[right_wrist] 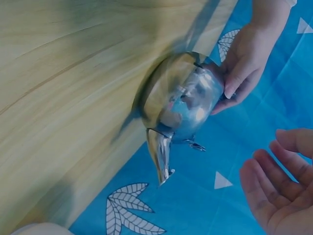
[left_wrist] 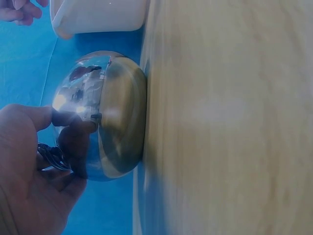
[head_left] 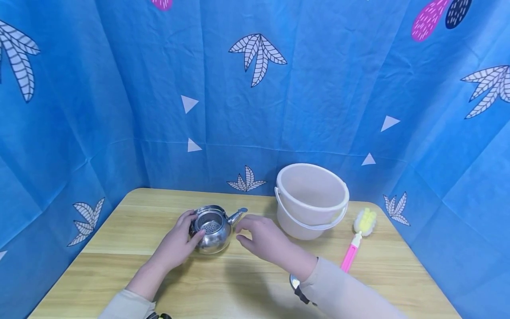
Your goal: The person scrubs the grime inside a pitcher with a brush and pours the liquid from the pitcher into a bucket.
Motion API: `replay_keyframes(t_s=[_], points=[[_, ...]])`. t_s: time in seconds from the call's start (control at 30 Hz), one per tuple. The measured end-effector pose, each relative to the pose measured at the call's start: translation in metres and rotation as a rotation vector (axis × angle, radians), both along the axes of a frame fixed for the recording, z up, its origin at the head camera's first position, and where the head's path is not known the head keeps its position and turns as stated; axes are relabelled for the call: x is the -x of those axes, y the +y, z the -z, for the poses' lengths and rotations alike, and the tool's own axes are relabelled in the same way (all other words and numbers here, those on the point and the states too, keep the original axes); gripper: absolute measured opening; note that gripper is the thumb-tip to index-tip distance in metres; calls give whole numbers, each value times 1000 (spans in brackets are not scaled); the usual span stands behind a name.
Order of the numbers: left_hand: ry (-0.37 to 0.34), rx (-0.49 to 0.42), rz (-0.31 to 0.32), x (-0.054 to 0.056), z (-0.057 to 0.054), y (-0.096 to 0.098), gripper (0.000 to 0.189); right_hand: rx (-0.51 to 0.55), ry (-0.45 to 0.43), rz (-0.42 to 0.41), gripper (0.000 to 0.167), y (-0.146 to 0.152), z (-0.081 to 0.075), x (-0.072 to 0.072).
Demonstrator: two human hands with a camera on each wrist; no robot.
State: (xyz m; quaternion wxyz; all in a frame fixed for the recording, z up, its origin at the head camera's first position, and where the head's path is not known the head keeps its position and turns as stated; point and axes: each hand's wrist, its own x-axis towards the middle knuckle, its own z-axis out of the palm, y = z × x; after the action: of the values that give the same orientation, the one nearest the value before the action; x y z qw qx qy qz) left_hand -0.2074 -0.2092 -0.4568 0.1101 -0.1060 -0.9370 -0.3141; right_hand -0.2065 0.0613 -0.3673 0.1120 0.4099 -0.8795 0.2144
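Note:
A shiny steel teapot (head_left: 215,243) stands on the table with its top uncovered, showing a perforated strainer (head_left: 210,227) inside. My left hand (head_left: 180,239) grips it from the left, thumb at the near rim and fingers round the far side by the handle. In the left wrist view, that thumb presses the polished body (left_wrist: 122,112). The spout (head_left: 236,216) points right, towards my right hand (head_left: 264,237), which hovers just beyond it. Loosely bent fingers (right_wrist: 281,171) show in the right wrist view, apart from the teapot and holding nothing.
A white bucket (head_left: 296,221) with its handle lowered stands at the back right. Right of it lies a brush with a yellow-white sponge head (head_left: 364,221) and pink handle (head_left: 350,254). A round metal rim (head_left: 294,282) is partly hidden by my right sleeve. Blue curtains (head_left: 247,119) surround the table.

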Motion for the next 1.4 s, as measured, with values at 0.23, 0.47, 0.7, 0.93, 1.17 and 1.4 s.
replay_keyframes(t_s=[0.23, 0.47, 0.7, 0.93, 1.17, 1.4], points=[[3, -1, 1, 0, 1, -1, 62, 10, 8, -16, 8, -5, 2, 3], [9, 1, -2, 1, 2, -1, 62, 3, -3, -21, 7, -11, 4, 8], [13, 3, -2, 0, 2, -1, 62, -7, 4, -26, 8, -17, 7, 12], [13, 7, 0, 1, 2, 0, 61, -31, -2, -17, 7, -21, 12, 18], [21, 5, 5, 1, 2, 0, 60, -61, 11, -22, 5, -27, 14, 20], [20, 3, 11, 0, 1, 1, 61, -59, -23, -27, 10, -31, 15, 20]])
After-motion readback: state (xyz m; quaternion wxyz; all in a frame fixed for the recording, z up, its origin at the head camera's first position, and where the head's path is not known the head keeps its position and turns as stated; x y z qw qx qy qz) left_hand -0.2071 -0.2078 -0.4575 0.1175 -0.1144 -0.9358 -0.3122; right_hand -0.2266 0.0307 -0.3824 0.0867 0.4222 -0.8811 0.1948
